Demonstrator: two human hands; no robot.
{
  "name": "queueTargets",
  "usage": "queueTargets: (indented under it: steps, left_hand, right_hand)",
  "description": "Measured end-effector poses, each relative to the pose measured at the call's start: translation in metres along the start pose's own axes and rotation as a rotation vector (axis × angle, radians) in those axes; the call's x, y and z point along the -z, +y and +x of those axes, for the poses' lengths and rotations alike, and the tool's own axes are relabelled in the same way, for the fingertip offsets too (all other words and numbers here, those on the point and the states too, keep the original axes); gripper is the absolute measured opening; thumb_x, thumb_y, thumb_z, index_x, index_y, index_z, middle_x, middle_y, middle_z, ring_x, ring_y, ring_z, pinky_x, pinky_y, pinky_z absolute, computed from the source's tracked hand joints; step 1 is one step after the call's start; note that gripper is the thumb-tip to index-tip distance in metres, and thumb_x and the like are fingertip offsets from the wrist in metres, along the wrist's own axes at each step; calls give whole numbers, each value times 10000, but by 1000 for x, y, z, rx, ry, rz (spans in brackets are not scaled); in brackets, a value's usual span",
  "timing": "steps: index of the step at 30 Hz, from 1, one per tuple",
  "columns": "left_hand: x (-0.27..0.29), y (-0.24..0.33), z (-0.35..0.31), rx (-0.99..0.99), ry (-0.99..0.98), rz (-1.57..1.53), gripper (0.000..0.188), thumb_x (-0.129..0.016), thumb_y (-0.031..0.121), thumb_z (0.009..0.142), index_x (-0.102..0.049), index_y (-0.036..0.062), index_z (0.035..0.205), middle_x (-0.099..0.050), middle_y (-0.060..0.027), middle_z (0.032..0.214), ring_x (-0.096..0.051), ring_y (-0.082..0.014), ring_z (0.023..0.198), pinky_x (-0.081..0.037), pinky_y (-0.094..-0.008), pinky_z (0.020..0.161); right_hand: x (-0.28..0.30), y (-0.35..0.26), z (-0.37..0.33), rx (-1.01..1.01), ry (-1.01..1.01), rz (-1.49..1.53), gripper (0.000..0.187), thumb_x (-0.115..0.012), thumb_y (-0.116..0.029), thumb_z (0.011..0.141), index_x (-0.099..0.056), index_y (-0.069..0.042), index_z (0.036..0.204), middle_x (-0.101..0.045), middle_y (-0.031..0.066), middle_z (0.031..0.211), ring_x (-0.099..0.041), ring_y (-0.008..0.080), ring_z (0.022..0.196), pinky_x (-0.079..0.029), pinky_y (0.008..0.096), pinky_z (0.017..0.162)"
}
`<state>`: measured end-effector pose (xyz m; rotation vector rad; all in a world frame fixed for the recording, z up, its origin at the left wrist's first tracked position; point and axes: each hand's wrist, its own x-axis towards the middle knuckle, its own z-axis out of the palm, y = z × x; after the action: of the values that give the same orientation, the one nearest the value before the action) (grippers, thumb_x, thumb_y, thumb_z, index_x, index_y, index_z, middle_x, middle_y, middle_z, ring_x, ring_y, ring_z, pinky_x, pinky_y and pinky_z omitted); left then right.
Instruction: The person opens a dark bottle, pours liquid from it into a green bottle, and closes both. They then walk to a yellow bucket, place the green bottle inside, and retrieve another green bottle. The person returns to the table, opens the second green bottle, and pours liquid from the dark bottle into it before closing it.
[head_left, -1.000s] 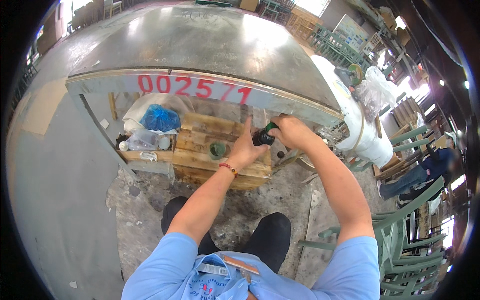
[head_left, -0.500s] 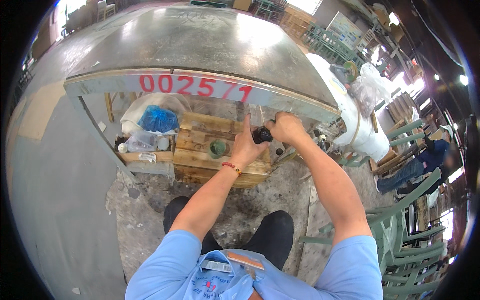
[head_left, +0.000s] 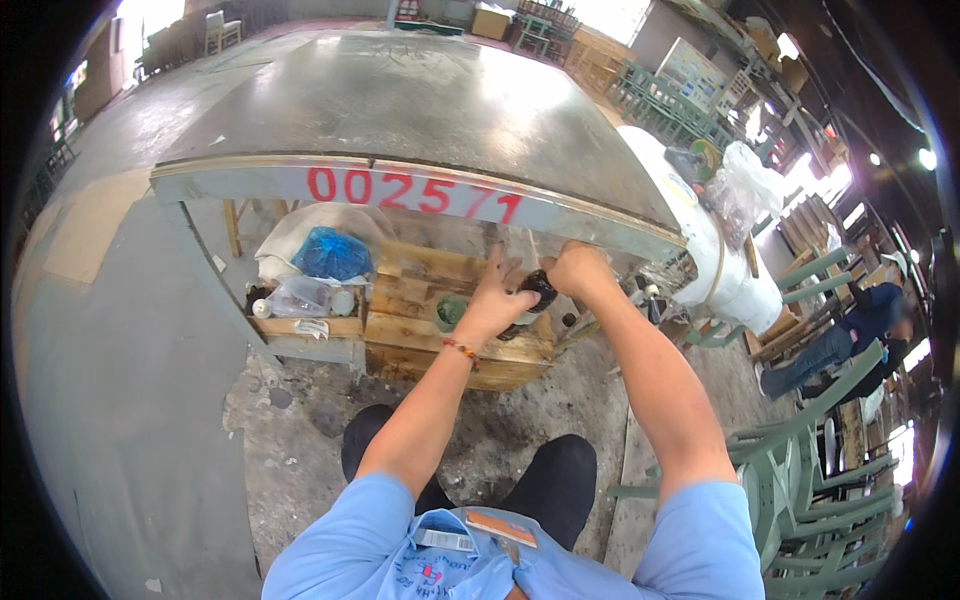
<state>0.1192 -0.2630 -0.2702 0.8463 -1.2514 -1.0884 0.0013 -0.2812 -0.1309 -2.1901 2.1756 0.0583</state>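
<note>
Under the front edge of the table [head_left: 440,75], my left hand [head_left: 490,302] is closed around a dark bottle [head_left: 538,290], which is tilted with its lower end toward me. My right hand [head_left: 581,268] is closed at the bottle's upper end; what its fingers pinch there is hidden. Just left of my left hand, a green cup [head_left: 449,313] stands on a wooden box [head_left: 395,335] with a slatted top.
Left of the box, a low shelf [head_left: 315,345] carries a blue plastic bag [head_left: 332,252] and a clear plastic container [head_left: 298,297]. White wrapped bundles [head_left: 735,280] are at the right. Green chairs [head_left: 800,470] are stacked nearer me, with a person [head_left: 865,325] beyond.
The bottle has tipped, so more of its side shows between my hands. My hands stay on it. The whole view has shifted slightly.
</note>
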Motion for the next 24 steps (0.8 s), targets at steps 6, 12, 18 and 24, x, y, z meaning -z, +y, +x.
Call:
queueTargets:
  steps: [6,12,18,24]
  left_hand:
    - [39,53,31,97,-70,-917,135,-643,-29,798,-570,-14,911,-648,-74,910,-606,-187,940,-465,-377,885]
    - [59,72,11,-6,-290,-936,357,-616,2,817,-547,-63,1161,-544,-171,1247,-514,-304,1226,-373,-473,1087]
    - [84,94,-28,172,-443,-669,1037,-682,117,788,-43,-49,1588,-170,-236,1645,-253,-348,1512,-331,-452,1178]
    - [98,102,-23,298,-407,-491,971,-641,98,769,-131,-46,1583,-273,-204,1620,-318,-307,1492,-338,-441,1171]
  right_hand:
    - [-2,7,-7,2,1,-26,490,-600,-397,940,-702,56,1096,-686,278,1140,-669,411,1077,-525,460,950]
    - [-13,8,-8,44,67,-19,555,-602,-446,948,-662,74,1131,-698,302,1038,-673,437,1032,-522,486,919]
    - [-12,21,-5,52,116,48,559,-597,-496,945,-723,43,1024,-702,293,1037,-675,442,1033,-530,484,918]
    - [22,20,-24,118,123,-6,525,-618,-500,936,-728,10,998,-718,252,893,-701,430,867,-551,491,809]
